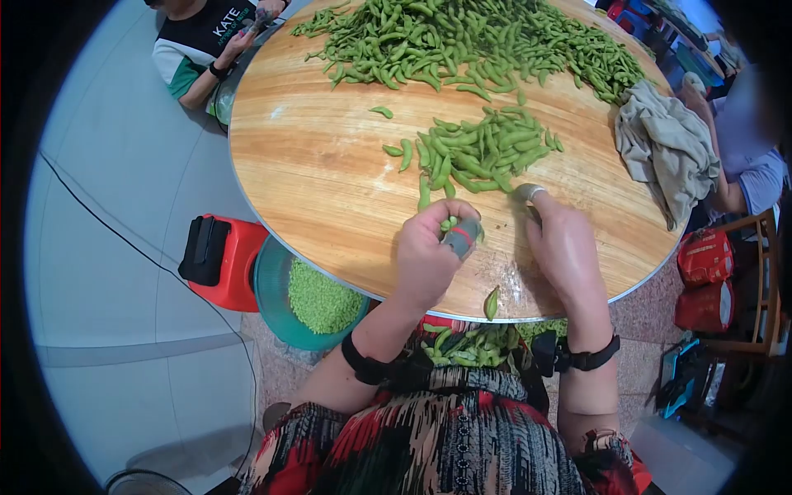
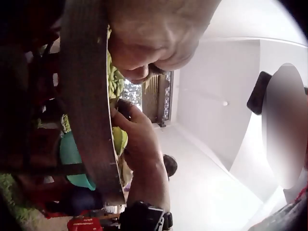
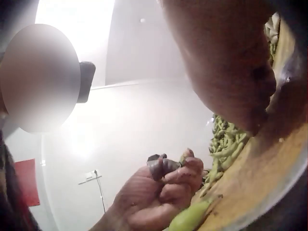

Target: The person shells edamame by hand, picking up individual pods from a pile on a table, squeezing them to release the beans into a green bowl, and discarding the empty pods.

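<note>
My left hand [image 1: 425, 256] is held over the near part of the round wooden table [image 1: 313, 173]. Its curled fingers hold green beans [image 1: 450, 223], and a grey finger cover [image 1: 462, 238] with a red band sits on one digit. To its right, my right hand [image 1: 569, 247] reaches down to the tabletop, index finger stretched toward a small heap of green bean pods [image 1: 483, 148]. That finger wears a grey cover [image 1: 529, 192], its tip right at the heap's near edge. A lone pod [image 1: 492, 304] lies by the near table edge, between the wrists.
A large pod pile [image 1: 462, 37] covers the table's far side; a grey cloth [image 1: 664, 140] hangs at the right edge. Below left stand a teal basin [image 1: 266, 276] of shelled beans and a red stool [image 1: 239, 276]. More pods [image 1: 470, 346] lie at my lap. People sit on both sides.
</note>
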### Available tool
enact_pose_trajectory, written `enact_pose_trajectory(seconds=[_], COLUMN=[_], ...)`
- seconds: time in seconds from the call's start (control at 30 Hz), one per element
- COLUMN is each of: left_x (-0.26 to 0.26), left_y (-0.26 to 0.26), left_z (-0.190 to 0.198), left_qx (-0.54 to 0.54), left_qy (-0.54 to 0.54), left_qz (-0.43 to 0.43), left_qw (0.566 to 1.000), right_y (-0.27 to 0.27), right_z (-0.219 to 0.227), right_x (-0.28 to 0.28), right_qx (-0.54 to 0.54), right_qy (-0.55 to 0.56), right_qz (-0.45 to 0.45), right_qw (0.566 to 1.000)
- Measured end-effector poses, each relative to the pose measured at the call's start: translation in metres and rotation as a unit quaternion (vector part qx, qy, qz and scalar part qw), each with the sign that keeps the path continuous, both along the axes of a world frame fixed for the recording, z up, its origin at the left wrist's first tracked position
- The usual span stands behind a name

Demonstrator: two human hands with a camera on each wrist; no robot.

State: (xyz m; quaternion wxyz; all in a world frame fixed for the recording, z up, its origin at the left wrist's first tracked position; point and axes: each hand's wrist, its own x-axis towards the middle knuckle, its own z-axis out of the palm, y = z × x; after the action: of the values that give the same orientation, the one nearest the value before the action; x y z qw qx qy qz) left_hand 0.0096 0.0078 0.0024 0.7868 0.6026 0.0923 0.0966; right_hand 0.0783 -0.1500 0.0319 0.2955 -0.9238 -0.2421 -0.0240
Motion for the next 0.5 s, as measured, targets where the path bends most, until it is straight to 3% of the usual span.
enact_pose_trajectory(seconds=[0.07,0.1,0.17,0.2,0.23,0.27,0.3,0.33,0.37,0.4,0.47,0.5], left_x=[-0.006,-0.010,-0.016,-0.018,-0.021,-0.022,-0.021,-0.020,-0.019,-0.018,-0.019,-0.018], left_y=[0.004,0.004,0.001,-0.002,-0.007,-0.010,-0.013,-0.011,-0.008,-0.007,-0.013,-0.013], left_z=[-0.002,0.002,0.015,0.014,0.011,0.010,0.009,0.010,0.011,0.011,0.010,0.007], left_qx=[-0.085,-0.085,0.071,0.072,0.121,0.170,0.077,0.078,-0.085,-0.245,-0.251,-0.277], left_qy=[0.028,0.029,0.059,0.059,0.025,-0.008,0.025,0.026,0.055,0.082,0.069,0.055], left_qz=[-0.080,-0.080,-0.279,-0.280,-0.220,-0.159,-0.097,-0.098,-0.142,-0.182,-0.180,-0.190], left_qw=[0.993,0.993,0.956,0.956,0.968,0.972,0.992,0.992,0.985,0.949,0.949,0.940], right_y=[-0.002,-0.003,-0.005,-0.008,-0.011,-0.014,-0.017,-0.021,-0.025,-0.026,-0.025,-0.025], right_z=[-0.007,-0.009,-0.013,-0.019,-0.027,-0.032,-0.026,-0.014,-0.007,-0.008,-0.010,-0.007], right_x=[0.004,0.003,-0.001,-0.001,-0.003,-0.006,-0.012,-0.020,-0.026,-0.031,-0.039,-0.040], right_qx=[-0.043,-0.043,-0.068,-0.067,0.109,0.280,0.282,0.368,0.431,0.431,0.469,0.454], right_qy=[-0.042,-0.041,-0.099,-0.099,0.006,0.111,0.112,0.329,0.525,0.524,0.571,0.565], right_qz=[0.016,0.017,0.010,0.009,0.051,0.091,0.091,0.089,0.082,0.081,0.111,0.127], right_qw=[0.998,0.998,0.993,0.993,0.993,0.949,0.948,0.865,0.730,0.730,0.664,0.677])
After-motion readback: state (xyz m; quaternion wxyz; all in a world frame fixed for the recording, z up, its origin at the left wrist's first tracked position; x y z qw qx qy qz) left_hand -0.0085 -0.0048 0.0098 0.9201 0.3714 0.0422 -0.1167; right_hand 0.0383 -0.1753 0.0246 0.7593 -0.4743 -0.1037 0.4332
